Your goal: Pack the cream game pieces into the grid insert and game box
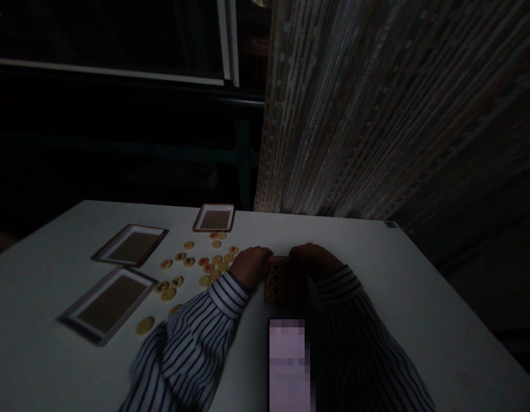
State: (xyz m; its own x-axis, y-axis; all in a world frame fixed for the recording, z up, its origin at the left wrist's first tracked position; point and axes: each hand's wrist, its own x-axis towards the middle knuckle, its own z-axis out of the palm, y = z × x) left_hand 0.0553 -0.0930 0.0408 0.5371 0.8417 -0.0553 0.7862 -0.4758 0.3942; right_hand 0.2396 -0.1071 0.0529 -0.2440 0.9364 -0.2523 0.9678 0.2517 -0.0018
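Round wooden xiangqi pieces (282, 283) lie in rows inside a small square box (286, 304) in front of me. My left hand (251, 266) is at the far left corner of the box, its fingers bent and pressed together. On the opposite side, my right hand (318, 259) curls in at the far right corner, in deep shadow. Whether either hand grips the rim or a piece is hidden. Left of my left hand, several loose xiangqi pieces (203, 261) are scattered, some face up with red or dark characters, others showing plain sides.
Three shallow trays or lids stand on the white table (419, 320): one at the back (214, 218), one at the left (131, 245), one nearer (108, 303). A lit phone (289, 366) lies at the front between my forearms. A bead curtain (333, 114) hangs behind the table.
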